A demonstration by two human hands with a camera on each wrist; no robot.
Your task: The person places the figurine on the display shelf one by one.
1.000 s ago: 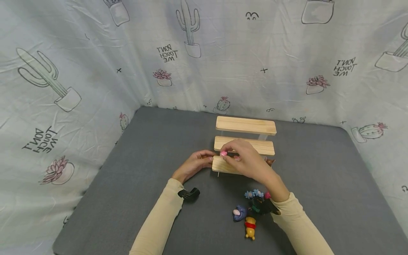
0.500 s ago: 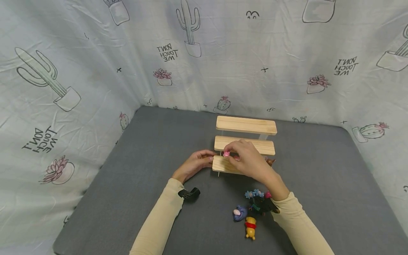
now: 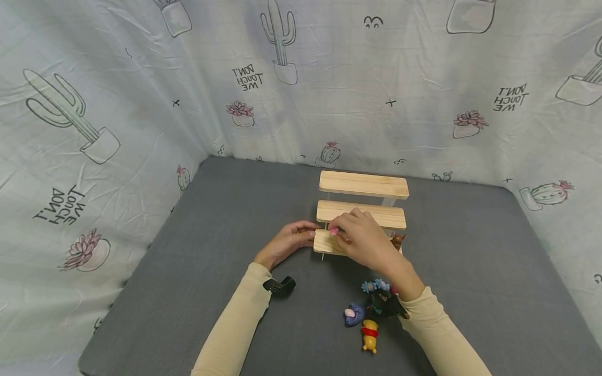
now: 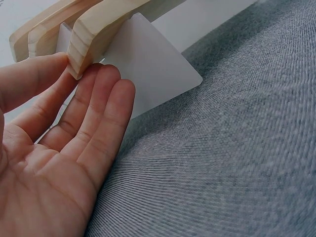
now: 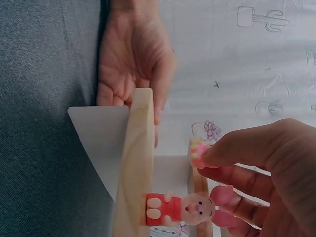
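My left hand grips the left end of the lowest board of a three-tier wooden display stand. In the left wrist view the thumb lies against the board's end, with the fingers under it beside a pale side panel. Above that board, my right hand pinches a small pink figurine between thumb and fingers; the fingers partly hide it. A piglet figurine in red sits on the lowest board, close to the right hand's fingers. At the board's right end shows a brown figurine.
On the grey table, below the stand, lie a yellow bear figurine, a blue-purple figurine and light-blue figurines. The right wrist's black camera partly covers others. The middle and top boards rise behind. A cactus-print curtain surrounds the table.
My right hand has shifted slightly and turned, and the pink figurine is a little further right and lower, nearer the board. More of the brown figurine shows. The left hand has stayed put.
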